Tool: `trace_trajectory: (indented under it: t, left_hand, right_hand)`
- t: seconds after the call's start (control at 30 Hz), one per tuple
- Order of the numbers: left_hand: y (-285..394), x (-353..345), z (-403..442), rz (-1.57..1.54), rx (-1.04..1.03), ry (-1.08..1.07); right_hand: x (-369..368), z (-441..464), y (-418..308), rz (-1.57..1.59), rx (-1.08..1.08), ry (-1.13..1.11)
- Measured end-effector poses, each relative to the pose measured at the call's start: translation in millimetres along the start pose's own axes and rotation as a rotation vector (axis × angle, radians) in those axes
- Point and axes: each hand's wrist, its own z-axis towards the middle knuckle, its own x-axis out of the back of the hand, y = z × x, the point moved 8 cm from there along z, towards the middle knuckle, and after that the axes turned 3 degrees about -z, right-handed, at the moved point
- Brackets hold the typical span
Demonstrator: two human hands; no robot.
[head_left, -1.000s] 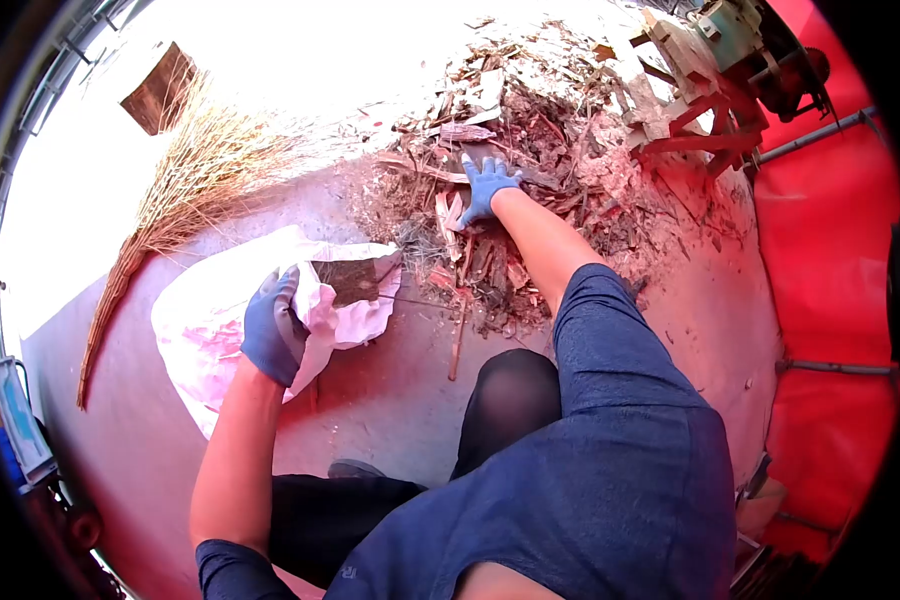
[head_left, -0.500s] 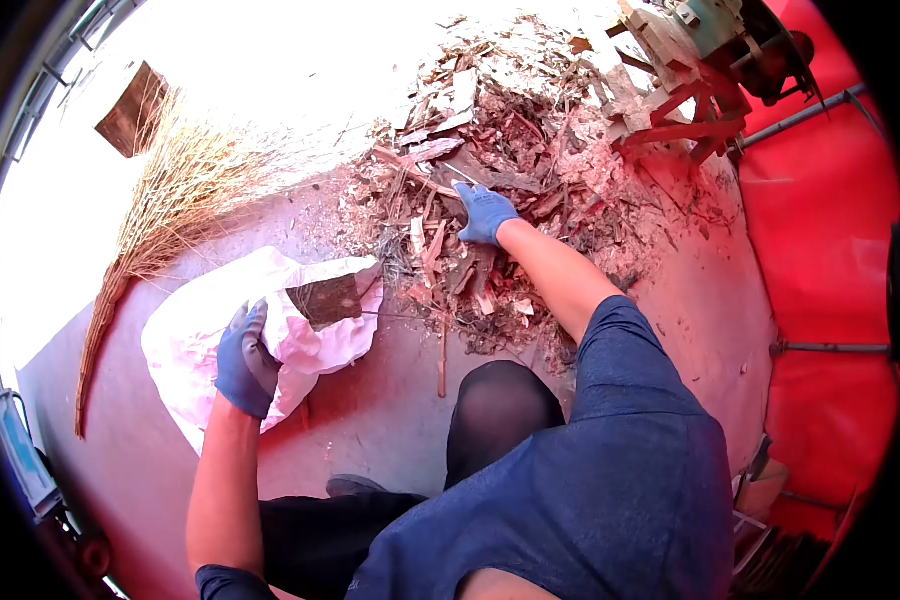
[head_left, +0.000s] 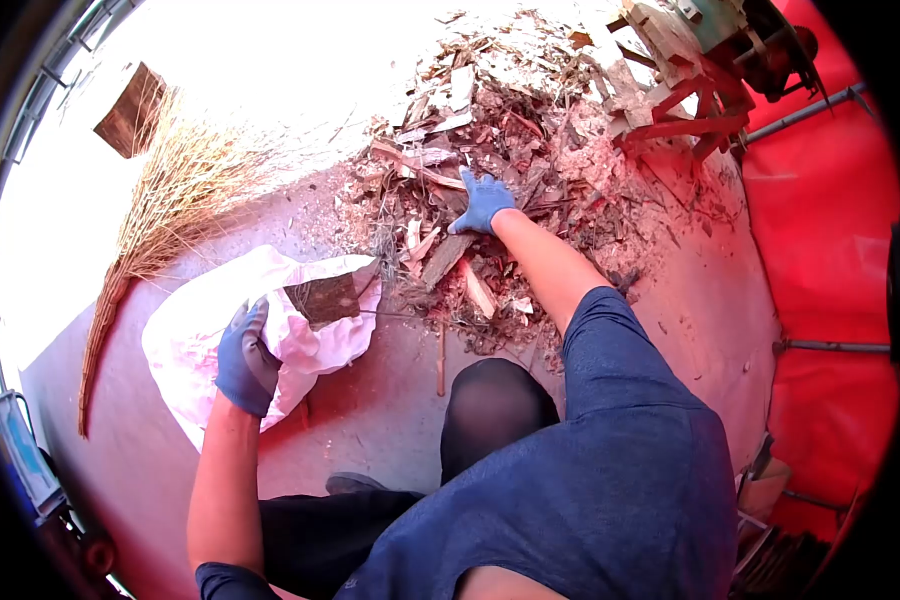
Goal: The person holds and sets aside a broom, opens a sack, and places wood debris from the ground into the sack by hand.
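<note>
My left hand (head_left: 247, 360), in a blue-grey work glove, is closed on the rim of a white sack (head_left: 200, 310) lying on the floor. A dark, flat piece of wood or bark (head_left: 327, 300) shows at the sack's mouth. Over a heap of bark and wood scraps (head_left: 560, 195) reaches my right hand (head_left: 484, 205), gloved in blue, fingers spread and nothing visibly held. Just below it lie a brown bark strip (head_left: 446, 262) and a pale wood splinter (head_left: 478, 290).
A twig broom (head_left: 165, 205) lies to the left, with a wooden block (head_left: 133, 110) beyond it. A machine on a wooden stand (head_left: 695, 110) borders the heap at upper right. Red sheeting (head_left: 820, 250) hangs along the right side. A thin stick (head_left: 441, 360) lies near my knee.
My right hand has shifted slightly, its fingers spreading wider. Scraps beneath it have moved, and the bark strip and pale splinter now lie more exposed. My left hand stays on the sack.
</note>
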Motion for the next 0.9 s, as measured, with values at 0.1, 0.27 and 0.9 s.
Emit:
trace_trajectory:
  t: [0.1,0.27,0.9]
  left_hand:
    - [-17,-12,1,-0.456,0.285,-0.047]
    - [-23,-39,-1,-1.443,0.650,0.052]
    - [-52,-16,-1,-0.398,0.266,0.011]
  right_hand:
    - [-35,-13,-4,0.088,0.046,-0.035]
    - [-63,-66,-31,0.158,-0.017,0.098]
    - [-14,-166,-47,0.302,0.649,0.100]
